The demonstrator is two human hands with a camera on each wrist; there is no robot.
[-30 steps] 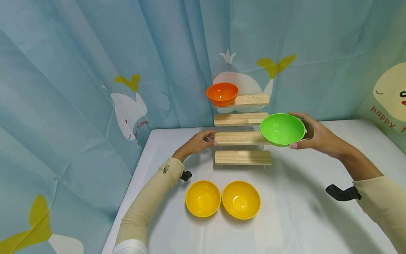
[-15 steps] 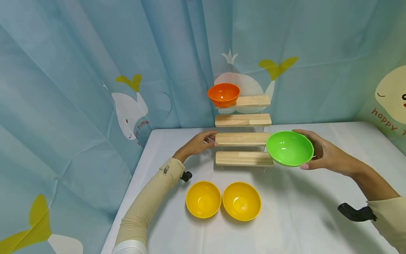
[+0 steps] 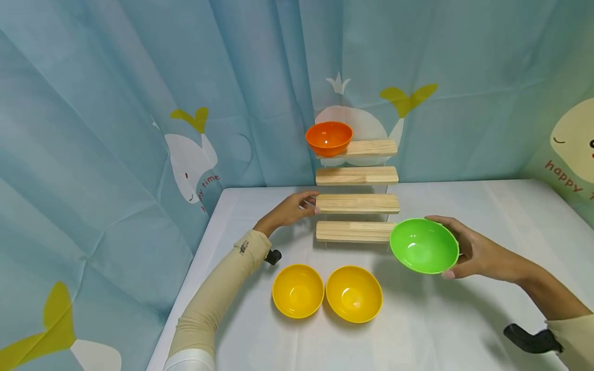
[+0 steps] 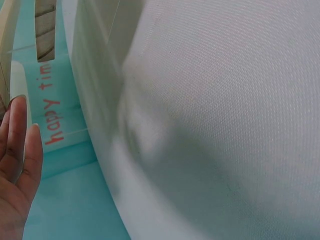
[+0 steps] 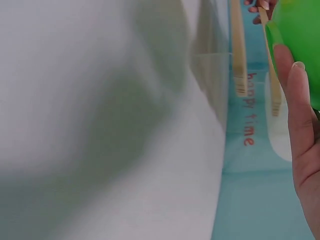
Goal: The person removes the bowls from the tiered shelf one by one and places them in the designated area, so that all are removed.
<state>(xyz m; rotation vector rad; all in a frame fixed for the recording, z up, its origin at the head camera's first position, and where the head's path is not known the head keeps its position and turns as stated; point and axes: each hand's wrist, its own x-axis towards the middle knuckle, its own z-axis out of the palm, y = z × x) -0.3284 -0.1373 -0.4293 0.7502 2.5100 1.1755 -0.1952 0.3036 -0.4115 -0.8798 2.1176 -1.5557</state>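
Observation:
My right hand [image 3: 480, 253] grips the green bowl [image 3: 423, 246] by its right side and holds it above the table, right of the shelf's lowest board. In the right wrist view, the green bowl [image 5: 302, 55] fills the upper right corner, with fingers [image 5: 300, 107] along its side. My left hand [image 3: 289, 209] holds the left end of a wooden step shelf [image 3: 357, 204], at the second board from the bottom. An orange bowl [image 3: 328, 140] sits on the left part of the top board. Two yellow bowls [image 3: 297, 291] [image 3: 354, 294] stand side by side in front of the shelf.
A white cloth covers the table [image 3: 441, 335]. Behind it hangs a blue curtain [image 3: 260, 103] printed with whales, close to the shelf's back. Black wrist mounts [image 3: 532, 340] stick out from both sleeves.
My right hand has brought the green bowl down and nearer, from beside the middle boards to beside the lowest one. My left hand keeps its place on the shelf.

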